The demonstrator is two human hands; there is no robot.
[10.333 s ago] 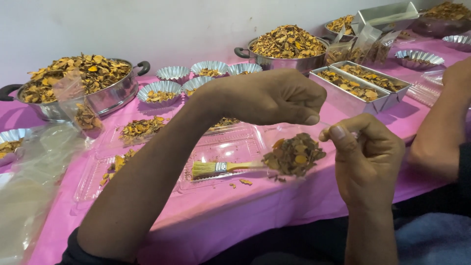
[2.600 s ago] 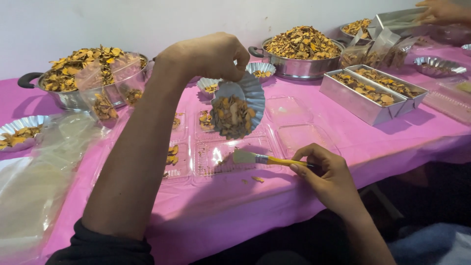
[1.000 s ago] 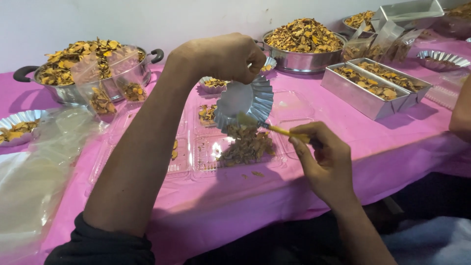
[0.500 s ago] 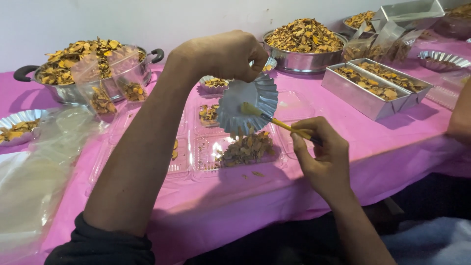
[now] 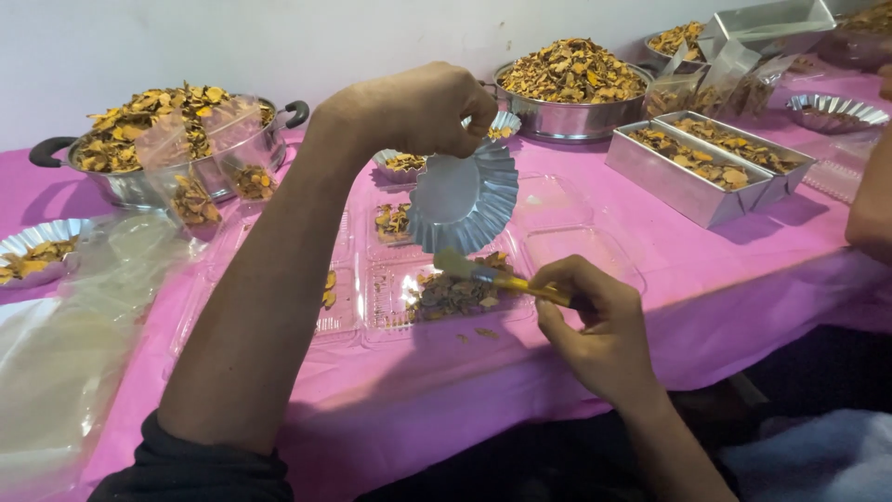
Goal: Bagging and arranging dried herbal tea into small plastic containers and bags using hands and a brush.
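Above clear plastic tray (image 5: 595, 249) at table centre: left hand (image 5: 423, 107) pinches rim of fluted metal mould (image 5: 462, 197), tilted on edge, hollow facing person, empty. Right hand (image 5: 595, 321) at 4 o'clock of mould, fingers clenched round yellow brush (image 5: 502, 277); long axis runs 10-to-4, bristles touching mould's lower rim. Dried flakes (image 5: 451, 293) heaped in tray compartment directly below. Big pots (image 5: 569, 116) at 12, loaf tins (image 5: 692, 181) at 2, well apart; nothing between.
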